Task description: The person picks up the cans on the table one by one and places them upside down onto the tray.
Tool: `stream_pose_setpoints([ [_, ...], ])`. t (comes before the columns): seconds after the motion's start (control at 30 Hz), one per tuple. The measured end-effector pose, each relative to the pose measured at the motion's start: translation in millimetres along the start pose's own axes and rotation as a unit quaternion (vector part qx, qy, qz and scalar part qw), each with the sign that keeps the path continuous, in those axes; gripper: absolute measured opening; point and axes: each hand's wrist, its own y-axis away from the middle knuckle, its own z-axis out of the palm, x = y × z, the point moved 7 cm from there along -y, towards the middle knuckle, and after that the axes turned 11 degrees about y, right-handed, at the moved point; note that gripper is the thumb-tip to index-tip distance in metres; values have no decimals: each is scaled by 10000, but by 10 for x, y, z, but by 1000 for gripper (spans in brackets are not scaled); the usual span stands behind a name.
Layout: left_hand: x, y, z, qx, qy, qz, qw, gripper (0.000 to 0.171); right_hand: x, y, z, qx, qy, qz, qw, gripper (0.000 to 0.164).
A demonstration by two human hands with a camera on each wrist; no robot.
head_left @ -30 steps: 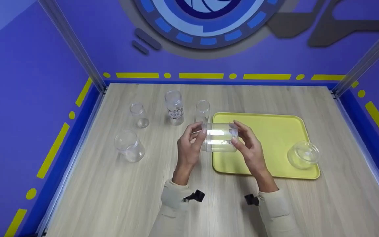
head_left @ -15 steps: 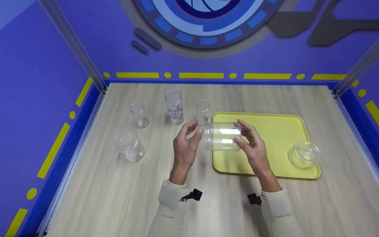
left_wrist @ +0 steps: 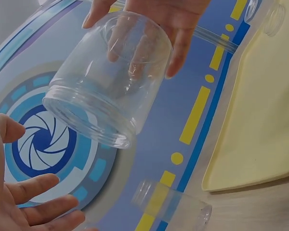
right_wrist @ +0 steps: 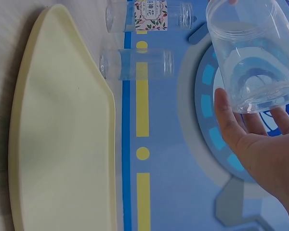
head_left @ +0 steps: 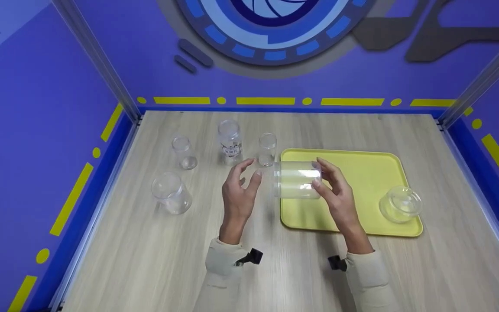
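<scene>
1. Clear jar (head_left: 298, 180): it lies sideways in the air, its base in the right hand (head_left: 339, 199), thumb and fingers curled round that end. Its threaded mouth points toward the left hand (head_left: 238, 197).
2. The left fingers are released, spread loosely just beside the mouth with a gap between. A second ago they touched that end; since then the left hand has drawn away to its own side, while the right hand and jar have shifted slightly the other way. The vessels and tray have stayed put.
3. Nearest, just past the left fingertips and the jar's mouth, a slim jar (head_left: 267, 149) stands upright.
4. Directly beyond the left fingertips stands a labelled bottle (head_left: 231, 145); in the head view they overlap its foot.
5. Farther off, to the left of the left fingers: a small jar (head_left: 184, 154) and, nearer the person, a wide jar (head_left: 171, 193).
6. Around the right fingers spreads the yellow tray (head_left: 366, 173), partly covered by hand and jar. Well to their right, a round container (head_left: 400, 204) sits at its near corner.
7. Under everything is the wooden table (head_left: 145, 268).
</scene>
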Motion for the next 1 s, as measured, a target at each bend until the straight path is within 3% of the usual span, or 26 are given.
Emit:
stream_pose_setpoints([
  [0.5, 37, -25, -141, 276, -872, 139, 9957, 46, 20, 7, -26, 25, -11, 16, 10000, 54],
  [1.0, 34, -42, -285, 531, -1461, 260, 9875, 47, 28, 16, -74, 60, -35, -82, 9999, 54],
])
